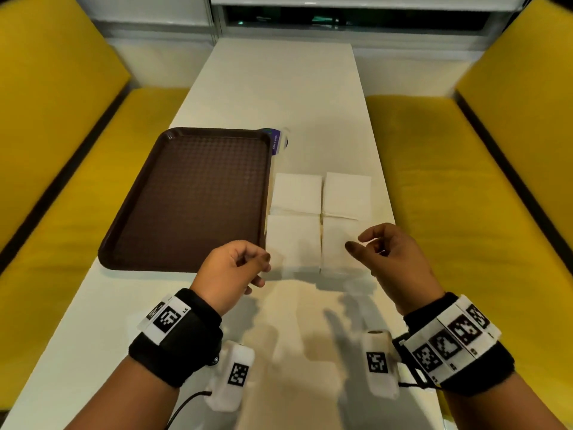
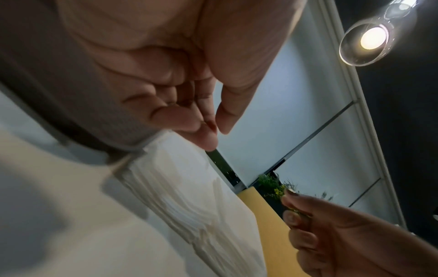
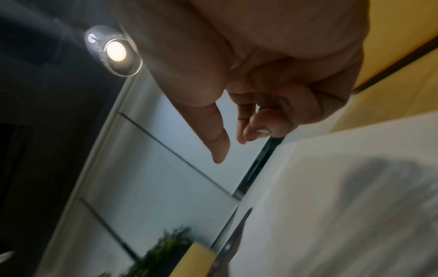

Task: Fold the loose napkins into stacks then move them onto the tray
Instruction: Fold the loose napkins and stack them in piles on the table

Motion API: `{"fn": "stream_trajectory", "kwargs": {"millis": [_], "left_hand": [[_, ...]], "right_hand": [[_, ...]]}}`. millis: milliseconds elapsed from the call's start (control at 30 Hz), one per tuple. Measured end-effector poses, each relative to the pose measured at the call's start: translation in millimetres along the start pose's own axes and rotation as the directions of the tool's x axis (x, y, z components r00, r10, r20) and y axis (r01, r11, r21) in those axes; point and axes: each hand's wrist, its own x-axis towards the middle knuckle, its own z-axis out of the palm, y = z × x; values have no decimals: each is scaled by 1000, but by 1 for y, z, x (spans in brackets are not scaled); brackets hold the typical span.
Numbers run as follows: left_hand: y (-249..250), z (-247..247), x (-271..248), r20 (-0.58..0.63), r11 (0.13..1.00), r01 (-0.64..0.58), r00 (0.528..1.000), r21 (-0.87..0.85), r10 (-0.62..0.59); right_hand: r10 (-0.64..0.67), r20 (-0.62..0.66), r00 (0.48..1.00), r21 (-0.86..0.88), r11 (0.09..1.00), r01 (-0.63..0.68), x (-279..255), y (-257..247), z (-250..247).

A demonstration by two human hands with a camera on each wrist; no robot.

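Hovering above the white table (image 1: 279,88), the left hand (image 1: 231,271) and right hand (image 1: 392,259), fingers loosely curled and empty, flank the near edge of the white paper napkins (image 1: 319,218) lying unfolded just right of the bare brown rectangular plastic tray (image 1: 192,197).

My left wrist (image 1: 176,335) wears a black fabric band carrying a white strip with square black-and-white markers; my right wrist (image 1: 451,342) wears the same; a white marker-tagged camera block (image 1: 234,375) hangs beneath each; a black cable trails left.
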Motion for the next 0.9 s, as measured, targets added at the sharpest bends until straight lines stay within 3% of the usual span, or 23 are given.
{"fn": "stream_trajectory", "kwargs": {"millis": [167,333,433,567,700,900], "left_hand": [[-19,-44,-21,-125,993,2,992,114,13],[-47,-91,-48,-234,941,24,970,337,59],[-69,-113,-64,-244,888,85,969,452,31],[-96,-126,-83,-196,825,146,980,546,-43],[-114,-134,-92,-134,798,94,991,596,-16],[-124,-139,-93,-66,724,44,998,688,2]], "right_hand": [[-34,227,973,-78,996,53,-34,-19,51],[13,490,872,-236,965,118,-62,-22,107],[54,570,820,-372,907,199,-74,-22,141],[88,547,832,-547,791,276,-86,-22,174],[98,495,864,-666,681,304,-95,-24,195],[132,440,888,-742,610,277,-101,-21,215]]}}
